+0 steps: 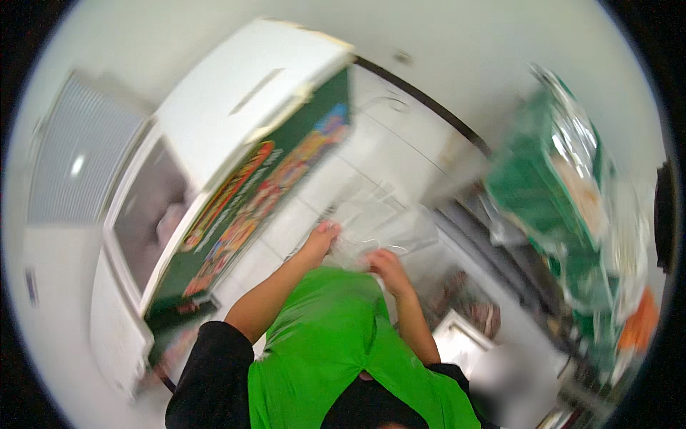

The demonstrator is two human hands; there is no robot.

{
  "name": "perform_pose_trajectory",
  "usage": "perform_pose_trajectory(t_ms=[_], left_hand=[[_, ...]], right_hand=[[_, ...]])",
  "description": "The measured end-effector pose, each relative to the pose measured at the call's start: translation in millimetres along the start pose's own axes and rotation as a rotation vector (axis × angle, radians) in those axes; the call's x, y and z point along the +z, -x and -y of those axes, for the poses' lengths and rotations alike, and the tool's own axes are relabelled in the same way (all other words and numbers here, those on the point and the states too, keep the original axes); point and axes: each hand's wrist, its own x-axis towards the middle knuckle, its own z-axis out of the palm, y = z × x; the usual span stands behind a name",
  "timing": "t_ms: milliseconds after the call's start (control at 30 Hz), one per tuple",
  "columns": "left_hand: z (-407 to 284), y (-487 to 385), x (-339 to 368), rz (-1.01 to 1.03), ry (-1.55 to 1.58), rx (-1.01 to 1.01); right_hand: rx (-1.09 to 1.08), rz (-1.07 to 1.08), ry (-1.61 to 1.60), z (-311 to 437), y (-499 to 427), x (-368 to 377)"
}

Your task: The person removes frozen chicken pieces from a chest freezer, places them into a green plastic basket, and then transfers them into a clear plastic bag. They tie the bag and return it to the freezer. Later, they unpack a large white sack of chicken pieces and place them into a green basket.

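Observation:
A clear plastic bag (386,225) is spread out in front of my green apron. My left hand (323,241) pinches its near left edge between thumb and fingers. Further right, my right hand (387,269) grips the same bag along its near edge, fingers curled. The bag looks thin and crumpled, and its far part hangs over the floor. Whether anything is inside cannot be made out through the motion blur.
A chest freezer (246,96) with a printed dark green front stands on the left, one section of its top uncovered. White tiles (300,214) cover the floor. Green crates (520,166) with plastic bags are stacked at the right. A white container (458,338) is near my right forearm.

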Motion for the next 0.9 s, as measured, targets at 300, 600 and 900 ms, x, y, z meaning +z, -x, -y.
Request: perform_pose_trajectory(t_ms=[300,600,900], left_hand=[[75,265,-238,-0.663,-0.298,0.275],[295,452,-337,-1.415,-0.179,0.029],[316,482,-359,-1.697,0.139,-0.053]], right_hand=[[-0.188,-0.243,0.446,-18,-112,112],[-1.060,0.371,0.999,31,-192,532],[-1.827,0.313,1.154,163,-248,932]])
